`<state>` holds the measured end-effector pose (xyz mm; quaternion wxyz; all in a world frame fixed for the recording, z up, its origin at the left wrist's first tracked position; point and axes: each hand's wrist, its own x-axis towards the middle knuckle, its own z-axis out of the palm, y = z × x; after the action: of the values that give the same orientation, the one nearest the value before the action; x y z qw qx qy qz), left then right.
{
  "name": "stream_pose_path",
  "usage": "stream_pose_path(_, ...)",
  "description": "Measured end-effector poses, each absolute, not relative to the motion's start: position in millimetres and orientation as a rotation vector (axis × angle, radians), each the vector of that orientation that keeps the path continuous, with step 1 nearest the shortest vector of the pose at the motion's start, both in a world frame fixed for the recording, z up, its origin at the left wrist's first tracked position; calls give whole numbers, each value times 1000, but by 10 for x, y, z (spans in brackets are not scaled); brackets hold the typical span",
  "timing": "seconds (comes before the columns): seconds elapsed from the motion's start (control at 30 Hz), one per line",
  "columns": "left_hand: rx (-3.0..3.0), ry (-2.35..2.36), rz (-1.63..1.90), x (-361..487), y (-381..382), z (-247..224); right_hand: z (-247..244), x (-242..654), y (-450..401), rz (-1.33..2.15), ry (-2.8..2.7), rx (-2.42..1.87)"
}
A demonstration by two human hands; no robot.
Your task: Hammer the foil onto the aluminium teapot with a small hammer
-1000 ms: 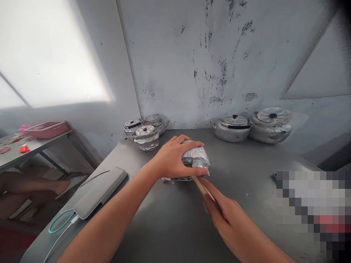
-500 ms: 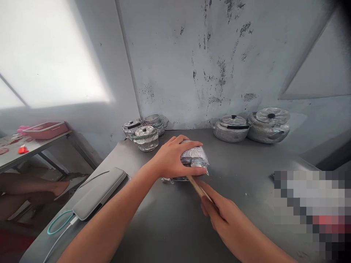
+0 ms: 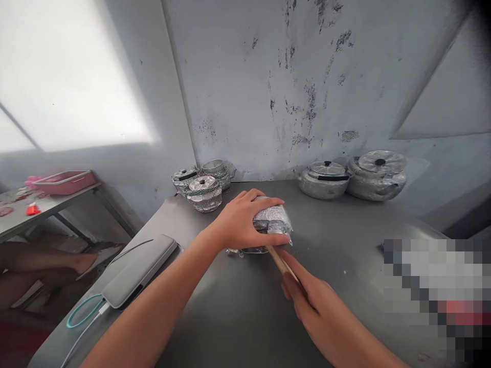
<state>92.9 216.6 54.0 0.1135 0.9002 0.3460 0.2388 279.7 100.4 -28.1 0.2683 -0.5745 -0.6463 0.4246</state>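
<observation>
My left hand point(image 3: 241, 220) is spread over a small silvery object point(image 3: 274, 217) with a crinkled surface, its thumb on the near side and fingers across the top. The hand covers much of it, so I cannot tell what kind of thing it is. More shiny metal shows low beneath the palm. My right hand point(image 3: 307, 291) is closed around a flat wooden stick point(image 3: 283, 266). The stick slants up and left, its far end reaching the underside of the silvery object below my left thumb. That end is hidden.
Small aluminium pots point(image 3: 204, 197) stand at the table's back left, two lidded kettles point(image 3: 323, 184) at the back right. A grey case point(image 3: 140, 271) with a cable lies on the left. A side table holds a pink basket point(image 3: 67, 183); a person's leg point(image 3: 46, 258) is below.
The wooden stick's far end has shifted slightly to the right, with a small movement of my right hand. My left hand and the silvery object stay almost in place.
</observation>
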Motion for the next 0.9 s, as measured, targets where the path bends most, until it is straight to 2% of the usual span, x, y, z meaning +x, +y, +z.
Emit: stream_pose_path(0.9,2616,1017,705,924,2169,541,-254,2810,1021,1213,-1730,-1501)
